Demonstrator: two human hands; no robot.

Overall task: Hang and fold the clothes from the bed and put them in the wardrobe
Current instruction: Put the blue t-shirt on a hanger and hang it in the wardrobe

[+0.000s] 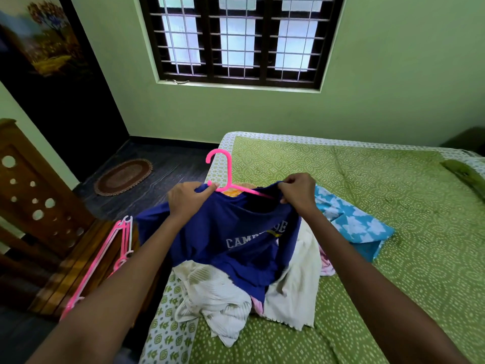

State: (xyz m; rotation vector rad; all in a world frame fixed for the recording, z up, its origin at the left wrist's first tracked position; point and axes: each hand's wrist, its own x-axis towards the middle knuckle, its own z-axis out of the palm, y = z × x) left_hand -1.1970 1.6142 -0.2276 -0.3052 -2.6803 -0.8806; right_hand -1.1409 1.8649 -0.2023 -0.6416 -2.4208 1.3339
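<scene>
A navy blue T-shirt (pixel 231 240) with white lettering is held up over the bed (pixel 393 206). A pink hanger (pixel 225 169) sits inside its neck opening, hook pointing up. My left hand (pixel 189 199) grips the shirt's left shoulder together with the hanger's end. My right hand (pixel 298 191) pinches the shirt's collar on the right, over the hanger's other arm. Below the shirt lies a heap of white and cream clothes (pixel 225 298), with a blue cloth with white print (pixel 351 224) to its right.
Several spare pink and white hangers (pixel 105 258) lean on a wooden bench at the left. A carved wooden headboard (pixel 34 195) stands beside it. An oval mat (pixel 123 177) lies on the dark floor. A barred window (pixel 236 40) faces me.
</scene>
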